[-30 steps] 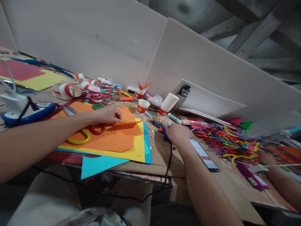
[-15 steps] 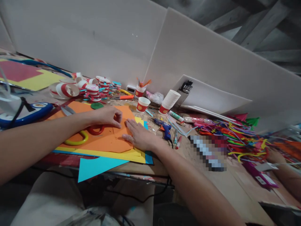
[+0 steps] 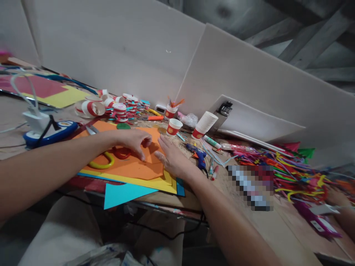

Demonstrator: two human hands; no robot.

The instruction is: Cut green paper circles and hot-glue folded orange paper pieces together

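My left hand [image 3: 135, 140] rests with fingertips pressing on the orange paper [image 3: 138, 166], which lies on yellow [image 3: 155, 181] and blue sheets [image 3: 122, 194]. My right hand [image 3: 173, 159] lies flat, fingers spread, on the right edge of the same orange paper, close beside my left hand. Neither hand grips anything. Scissors with red and yellow handles [image 3: 107, 159] lie on the paper just under my left wrist. A blue glue gun [image 3: 197, 152] lies on the table right of my right hand.
Red paper cups [image 3: 174, 127], a stack of white cups [image 3: 204, 123], and several small red-and-white craft pieces [image 3: 119, 107] stand at the back. A heap of coloured pipe cleaners [image 3: 285, 166] fills the right. A blue tape dispenser [image 3: 50, 131] sits left. White foam boards [image 3: 249, 81] lean behind. Another person's arm [image 3: 342, 207] at far right.
My right hand left the glue gun, which now lies on the table, and moved left onto the orange paper beside my left hand. My left fingers shifted slightly on the paper.
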